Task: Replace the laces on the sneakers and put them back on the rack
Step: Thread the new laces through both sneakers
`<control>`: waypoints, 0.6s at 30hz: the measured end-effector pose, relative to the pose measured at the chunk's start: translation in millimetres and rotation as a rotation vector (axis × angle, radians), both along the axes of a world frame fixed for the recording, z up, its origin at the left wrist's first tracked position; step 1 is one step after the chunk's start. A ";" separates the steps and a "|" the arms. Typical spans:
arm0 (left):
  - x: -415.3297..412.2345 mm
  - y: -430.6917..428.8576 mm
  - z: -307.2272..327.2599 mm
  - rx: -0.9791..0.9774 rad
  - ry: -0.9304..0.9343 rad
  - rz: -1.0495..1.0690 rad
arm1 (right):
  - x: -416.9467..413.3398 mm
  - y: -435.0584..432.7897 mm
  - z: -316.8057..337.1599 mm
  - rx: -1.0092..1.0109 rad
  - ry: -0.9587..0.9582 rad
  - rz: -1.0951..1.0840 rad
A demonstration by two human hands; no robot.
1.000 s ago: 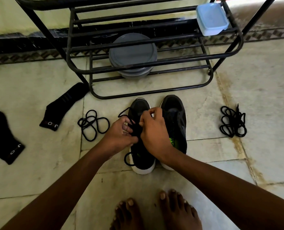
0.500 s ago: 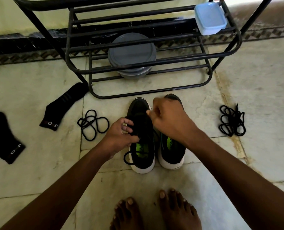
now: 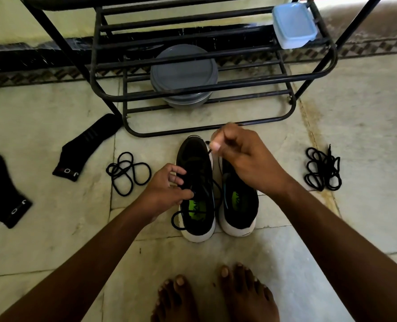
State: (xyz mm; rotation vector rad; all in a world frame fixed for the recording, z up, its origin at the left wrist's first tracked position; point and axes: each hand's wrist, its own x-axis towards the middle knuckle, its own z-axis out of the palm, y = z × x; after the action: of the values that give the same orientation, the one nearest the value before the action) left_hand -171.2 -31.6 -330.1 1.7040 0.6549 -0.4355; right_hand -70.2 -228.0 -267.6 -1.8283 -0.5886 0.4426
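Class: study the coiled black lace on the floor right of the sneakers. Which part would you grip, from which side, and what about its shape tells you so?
Probably the free tip of the coiled lace, which sticks out at its far edge. Pinch it from above: the loops lie flat on the floor, and pulling a loop would likely drag the whole tangle.

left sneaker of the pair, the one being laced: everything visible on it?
The sneaker has a black fabric-looking upper, white sole and a neon-green mark on the insole. It stands upright on the floor, toe toward the rack, beside the other sneaker. A black lace runs through it, one loop trailing by the heel. The left hand pinches the lace over the tongue; the right hand pinches its end above the toe.
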 end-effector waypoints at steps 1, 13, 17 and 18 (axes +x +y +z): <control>-0.2 0.4 0.0 -0.003 -0.002 0.000 | -0.8 1.6 0.1 0.082 0.102 0.003; -1.1 -1.4 1.7 0.012 0.002 0.011 | -170.6 -83.4 -124.2 -0.404 0.169 0.101; -6.8 -2.4 5.3 0.161 -0.216 -0.129 | -63.3 -25.3 -15.4 -0.211 0.221 0.162; -8.6 -4.3 6.6 0.214 -0.298 -0.201 | -16.4 -1.1 17.3 -0.061 0.210 0.086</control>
State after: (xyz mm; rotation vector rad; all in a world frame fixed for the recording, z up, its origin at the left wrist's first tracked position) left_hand -179.8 -36.0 -323.6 1.9983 0.3228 -0.2485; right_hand -86.6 -229.1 -250.2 -1.7912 -0.5146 0.7072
